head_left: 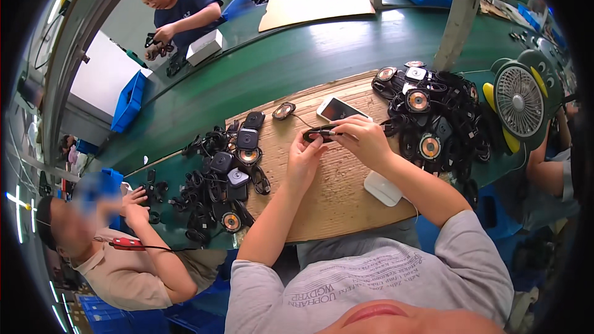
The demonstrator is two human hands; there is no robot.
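Note:
A coiled black cable point(320, 134) is held between my two hands over the cardboard sheet. My left hand point(303, 158) pinches the coil from the left. The fingers of my right hand point(365, 139) are closed on its right end, where something small and light shows, perhaps a plug. A round charging pad point(283, 111) with a copper coil face lies just beyond my left hand; a thin lead runs from it toward the cable I hold. Beyond my right hand lies a white phone point(337, 110) with a dark screen. A white rounded square pad point(383, 189) sits nearer me, below my right forearm.
Cabled charging pads are heaped on the left point(238, 159) and right point(427, 111) of the cardboard point(334, 210). A green fan point(520, 99) stands far right. Across the green belt point(260, 55) a person handles cables; another sits at my left. Blue bins point(129, 102) stand around.

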